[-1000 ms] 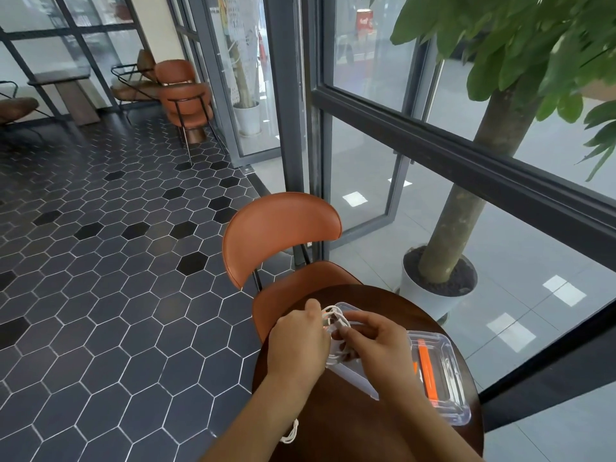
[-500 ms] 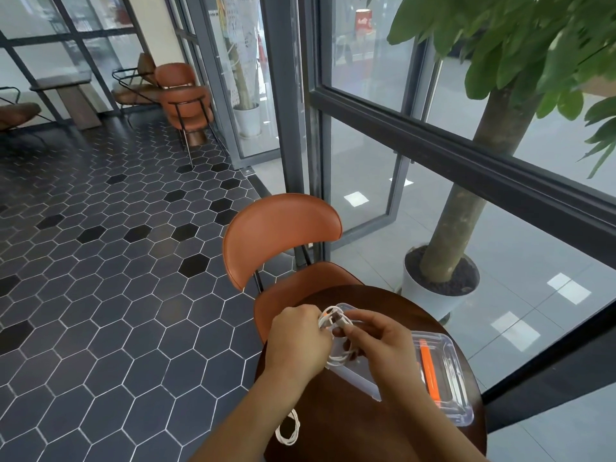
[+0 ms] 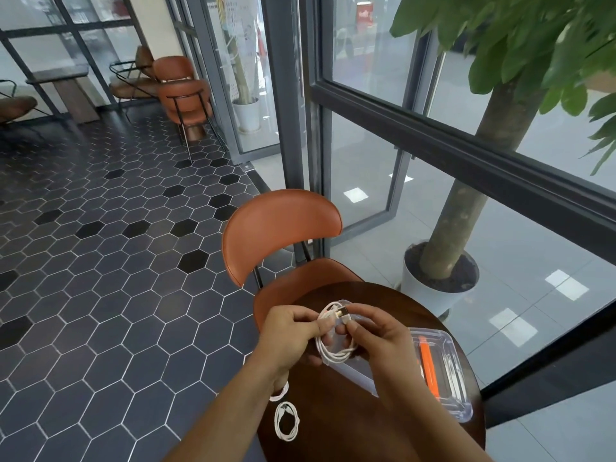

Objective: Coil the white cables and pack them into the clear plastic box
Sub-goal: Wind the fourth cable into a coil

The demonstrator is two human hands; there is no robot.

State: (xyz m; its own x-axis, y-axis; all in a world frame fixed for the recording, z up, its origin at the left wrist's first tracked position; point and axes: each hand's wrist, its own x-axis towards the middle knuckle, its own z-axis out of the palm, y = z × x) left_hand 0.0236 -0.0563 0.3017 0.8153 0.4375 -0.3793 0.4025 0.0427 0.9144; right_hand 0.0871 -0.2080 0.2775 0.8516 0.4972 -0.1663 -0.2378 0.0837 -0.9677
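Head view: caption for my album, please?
Left hand and right hand hold a coiled white cable by a clear plastic box on a dark round table.

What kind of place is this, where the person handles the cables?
Most likely a café or a public lounge: a small round table with an orange chair, more such chairs farther back, a hexagon-tile floor and tall glass walls.
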